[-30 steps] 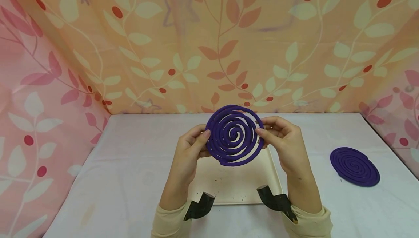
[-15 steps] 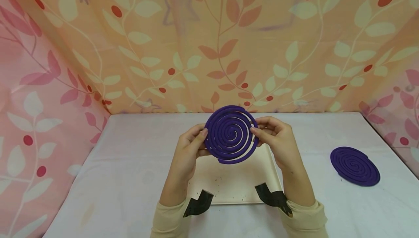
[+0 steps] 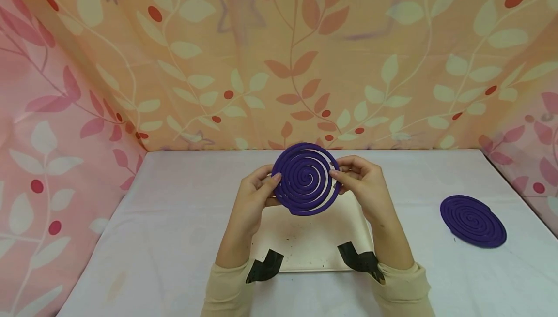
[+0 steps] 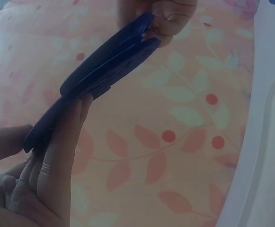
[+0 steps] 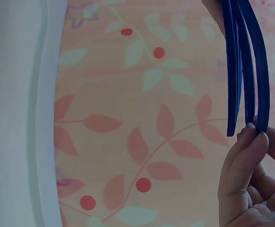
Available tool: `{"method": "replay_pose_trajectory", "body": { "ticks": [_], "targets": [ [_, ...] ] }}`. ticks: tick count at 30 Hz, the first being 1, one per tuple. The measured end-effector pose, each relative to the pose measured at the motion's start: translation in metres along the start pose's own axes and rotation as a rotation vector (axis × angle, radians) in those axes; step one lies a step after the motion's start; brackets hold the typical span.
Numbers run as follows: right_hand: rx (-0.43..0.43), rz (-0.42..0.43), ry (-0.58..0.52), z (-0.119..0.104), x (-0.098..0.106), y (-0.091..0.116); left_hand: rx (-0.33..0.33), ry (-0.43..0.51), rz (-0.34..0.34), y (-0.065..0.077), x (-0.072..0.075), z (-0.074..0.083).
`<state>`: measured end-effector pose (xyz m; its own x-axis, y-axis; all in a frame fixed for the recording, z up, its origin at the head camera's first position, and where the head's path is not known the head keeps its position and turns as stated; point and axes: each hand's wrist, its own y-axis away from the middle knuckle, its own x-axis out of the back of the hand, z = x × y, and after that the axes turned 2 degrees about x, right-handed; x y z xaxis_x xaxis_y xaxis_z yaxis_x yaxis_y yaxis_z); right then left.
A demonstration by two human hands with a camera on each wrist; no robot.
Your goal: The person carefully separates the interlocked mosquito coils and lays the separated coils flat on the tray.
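A purple mosquito coil is held up above the tray, its spiral face toward the head camera. My left hand pinches its left edge, thumb on the front face. At the opposite rim, my right hand pinches the outer ring between thumb and fingers. Gaps show between the rings on the right side. Seen edge-on in the left wrist view, the coil splits into layers that fan apart. In the right wrist view, separate bands of the coil run down to the right fingertips.
Below the hands lies a cream tray with small dark crumbs on it. Another purple mosquito coil lies flat on the white tablecloth at the right. A patterned curtain stands behind the table.
The right hand has moved left and the gaps between the coil's rings have narrowed. The coil has shifted slightly left. The left hand keeps its pinch.
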<state>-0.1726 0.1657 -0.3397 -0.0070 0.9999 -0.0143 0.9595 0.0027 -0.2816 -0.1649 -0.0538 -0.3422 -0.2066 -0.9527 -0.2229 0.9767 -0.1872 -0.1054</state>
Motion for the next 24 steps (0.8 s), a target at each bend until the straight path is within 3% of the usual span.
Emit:
{"method": "replay_pose_trajectory", "body": {
  "ticks": [5,17,24],
  "targets": [
    [-0.048,-0.014,0.019,0.009,0.001,-0.004,0.043,0.047,0.002,-0.006,0.006,-0.009],
    [-0.153,-0.026,0.051,0.042,0.000,-0.016,0.139,0.047,0.040,-0.024,0.019,-0.044],
    [-0.229,-0.035,0.063,0.063,0.001,-0.020,0.201,-0.016,0.033,-0.031,0.028,-0.063]
  ]
}}
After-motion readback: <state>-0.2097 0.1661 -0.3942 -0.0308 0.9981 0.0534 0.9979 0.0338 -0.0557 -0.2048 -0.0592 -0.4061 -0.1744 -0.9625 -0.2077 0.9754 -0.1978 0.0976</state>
